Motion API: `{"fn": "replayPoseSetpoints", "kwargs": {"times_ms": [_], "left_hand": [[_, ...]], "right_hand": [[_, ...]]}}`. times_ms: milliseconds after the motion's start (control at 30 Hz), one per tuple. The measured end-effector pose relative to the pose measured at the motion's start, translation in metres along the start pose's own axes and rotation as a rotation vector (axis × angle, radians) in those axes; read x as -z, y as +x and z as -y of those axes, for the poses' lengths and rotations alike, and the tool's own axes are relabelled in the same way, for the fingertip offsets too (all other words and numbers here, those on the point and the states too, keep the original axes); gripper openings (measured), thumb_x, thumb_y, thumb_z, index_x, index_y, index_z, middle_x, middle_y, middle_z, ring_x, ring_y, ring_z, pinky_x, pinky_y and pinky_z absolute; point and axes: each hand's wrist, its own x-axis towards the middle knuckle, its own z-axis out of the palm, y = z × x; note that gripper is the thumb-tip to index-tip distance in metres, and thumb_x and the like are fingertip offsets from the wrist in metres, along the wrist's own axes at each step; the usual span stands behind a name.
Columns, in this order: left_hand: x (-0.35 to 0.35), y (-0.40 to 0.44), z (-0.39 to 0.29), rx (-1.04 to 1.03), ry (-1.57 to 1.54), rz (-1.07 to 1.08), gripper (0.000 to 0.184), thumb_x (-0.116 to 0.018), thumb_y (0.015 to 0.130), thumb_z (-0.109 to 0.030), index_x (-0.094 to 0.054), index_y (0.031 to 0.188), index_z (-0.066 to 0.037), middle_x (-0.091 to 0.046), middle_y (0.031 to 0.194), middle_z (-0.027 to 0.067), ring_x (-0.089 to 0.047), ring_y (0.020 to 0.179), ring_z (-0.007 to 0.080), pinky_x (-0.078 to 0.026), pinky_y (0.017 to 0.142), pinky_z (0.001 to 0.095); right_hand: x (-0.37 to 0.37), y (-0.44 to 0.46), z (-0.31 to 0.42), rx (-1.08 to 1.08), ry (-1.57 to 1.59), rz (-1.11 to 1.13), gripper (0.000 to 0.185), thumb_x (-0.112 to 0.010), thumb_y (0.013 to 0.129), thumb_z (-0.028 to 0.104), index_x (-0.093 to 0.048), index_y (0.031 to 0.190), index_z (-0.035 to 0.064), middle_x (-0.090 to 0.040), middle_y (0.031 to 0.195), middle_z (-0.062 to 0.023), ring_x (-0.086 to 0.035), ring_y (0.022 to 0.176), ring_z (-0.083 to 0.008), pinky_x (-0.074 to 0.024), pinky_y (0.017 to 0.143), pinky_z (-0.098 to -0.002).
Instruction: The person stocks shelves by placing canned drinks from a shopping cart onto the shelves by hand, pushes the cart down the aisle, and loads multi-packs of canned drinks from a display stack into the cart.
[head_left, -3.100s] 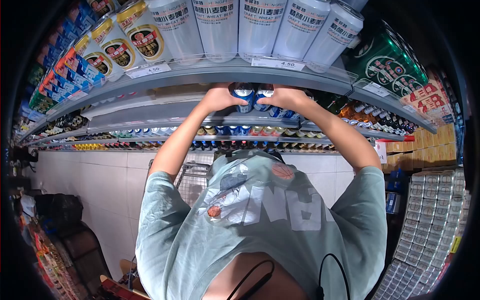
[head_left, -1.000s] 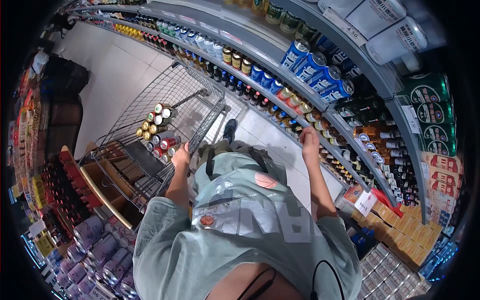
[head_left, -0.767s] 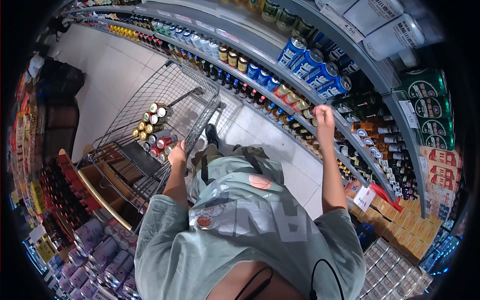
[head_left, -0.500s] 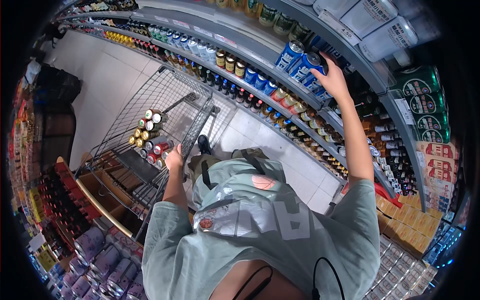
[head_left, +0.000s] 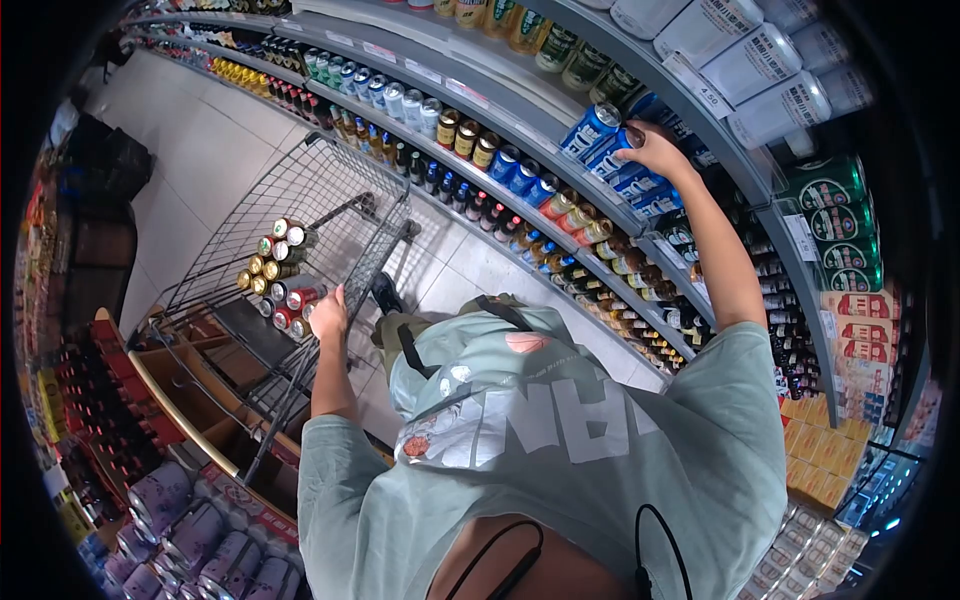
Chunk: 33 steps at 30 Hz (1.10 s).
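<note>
On the shelf at the upper right, my right hand (head_left: 657,153) is curled around the top of a blue beer can (head_left: 610,153). Another blue can (head_left: 592,128) stands beside it at the shelf's front, and more blue cans sit close by. My left hand (head_left: 328,313) is closed on the near side of the wire shopping cart (head_left: 375,245); part of its grip is hidden. Inside the cart, several cans with gold, silver and red tops (head_left: 283,262) stand grouped near my left hand.
Long shelves (head_left: 480,95) of cans and bottles run diagonally across the view. Stacked purple cans (head_left: 195,535) and dark red bottles (head_left: 115,400) are at lower left. Green can packs (head_left: 840,225) sit at the right. Tiled floor (head_left: 190,150) lies beyond the cart.
The cart and my left hand have shifted slightly left in view. My right hand stays at the blue cans, its fingers now further around one can's top.
</note>
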Motion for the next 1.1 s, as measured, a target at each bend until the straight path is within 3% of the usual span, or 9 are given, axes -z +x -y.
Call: {"fn": "replayPoseSetpoints", "kwargs": {"times_ms": [233, 333, 433, 533, 700, 767, 867, 933, 1100], "left_hand": [[0.0, 0.017, 0.016, -0.023, 0.008, -0.038, 0.054, -0.028, 0.102, -0.053, -0.067, 0.11, -0.016, -0.071, 0.092, 0.0213, -0.069, 0.087, 0.0403, -0.053, 0.076, 0.051], [-0.005, 0.027, 0.023, 0.002, 0.002, -0.037, 0.054, -0.028, 0.102, -0.053, -0.066, 0.106, -0.014, -0.071, 0.091, 0.0203, -0.069, 0.085, 0.0397, -0.054, 0.073, 0.0509], [-0.001, 0.035, 0.022, 0.023, -0.013, -0.006, 0.054, -0.029, 0.102, -0.053, -0.065, 0.1, -0.012, -0.071, 0.092, 0.0169, -0.069, 0.084, 0.0379, -0.054, 0.071, 0.0494], [0.011, 0.042, 0.019, 0.022, -0.065, 0.02, 0.054, -0.031, 0.102, -0.053, -0.065, 0.099, -0.011, -0.072, 0.093, 0.0143, -0.069, 0.085, 0.0353, -0.054, 0.072, 0.0477], [0.021, 0.06, 0.02, 0.06, -0.186, 0.115, 0.055, -0.036, 0.099, -0.056, -0.065, 0.095, -0.01, -0.072, 0.095, 0.0153, -0.07, 0.087, 0.0351, -0.054, 0.074, 0.0474], [0.026, 0.073, 0.03, 0.11, -0.447, 0.246, 0.05, -0.043, 0.098, -0.051, -0.067, 0.104, -0.008, -0.071, 0.098, 0.0191, -0.068, 0.096, 0.035, -0.053, 0.082, 0.0443], [0.007, 0.115, 0.07, 0.121, -1.012, 0.345, 0.032, -0.058, 0.094, -0.03, -0.068, 0.11, -0.004, -0.069, 0.1, 0.0204, -0.065, 0.1, 0.0345, -0.05, 0.09, 0.0388], [0.042, 0.148, 0.088, 0.181, -0.946, 0.078, 0.026, -0.064, 0.089, -0.022, -0.067, 0.108, -0.005, -0.066, 0.108, 0.0166, -0.063, 0.103, 0.0337, -0.049, 0.093, 0.0406], [0.035, 0.255, 0.148, -0.146, -0.18, -0.206, 0.049, -0.07, 0.071, -0.011, -0.054, 0.117, -0.008, -0.052, 0.127, 0.0103, -0.046, 0.125, 0.0304, -0.039, 0.103, 0.044]], "right_hand": [[-0.005, 0.005, -0.01, 0.013, -0.033, -0.01, 0.082, -0.08, 0.076, 0.036, -0.046, 0.137, -0.0073, -0.055, 0.134, -0.0243, -0.055, 0.124, -0.0314, -0.0409, 0.106, -0.0343], [0.0, -0.009, 0.011, 0.018, -0.063, -0.078, 0.082, -0.062, 0.089, 0.046, -0.037, 0.143, -0.0089, -0.038, 0.148, -0.0289, -0.035, 0.141, -0.0345, -0.0273, 0.116, -0.0366], [0.003, -0.039, 0.066, 0.097, -0.124, -0.346, 0.045, -0.059, 0.095, 0.033, -0.057, 0.128, 0.0021, -0.058, 0.129, -0.022, -0.054, 0.122, -0.0368, -0.0424, 0.101, -0.039], [-0.03, -0.048, 0.1, 0.134, 0.554, -0.244, 0.03, -0.044, 0.104, 0.024, -0.054, 0.088, 0.0005, -0.057, 0.077, -0.0058, -0.053, 0.07, -0.0118, -0.0436, 0.067, -0.0265], [-0.133, -0.008, 0.199, 0.128, 0.615, 0.066, 0.028, -0.038, 0.102, 0.02, -0.048, 0.081, 0.0061, -0.047, 0.072, -0.0014, -0.045, 0.064, -0.0104, -0.0383, 0.06, -0.0254], [-0.192, 0.031, 0.243, 0.423, 0.611, 0.061, 0.031, -0.035, 0.101, 0.022, -0.049, 0.079, 0.004, -0.046, 0.071, -0.005, -0.046, 0.064, -0.0142, -0.0394, 0.061, -0.0287], [-0.291, 0.091, 0.313, 0.248, 0.697, 0.262, 0.023, -0.048, 0.101, 0.019, -0.054, 0.088, 0.0017, -0.055, 0.074, -0.0066, -0.053, 0.069, -0.0177, -0.0432, 0.065, -0.0318], [-0.342, 0.126, 0.379, 0.325, 0.652, 0.301, 0.016, -0.057, 0.094, 0.014, -0.054, 0.105, 0.0026, -0.06, 0.089, -0.0105, -0.06, 0.085, -0.0217, -0.0478, 0.073, -0.0327], [-0.484, 0.224, 0.487, 0.424, 0.459, 0.354, 0.057, -0.073, 0.078, 0.009, -0.046, 0.128, 0.0024, -0.05, 0.128, -0.0184, -0.05, 0.121, -0.0358, -0.045, 0.099, -0.0403]]}}
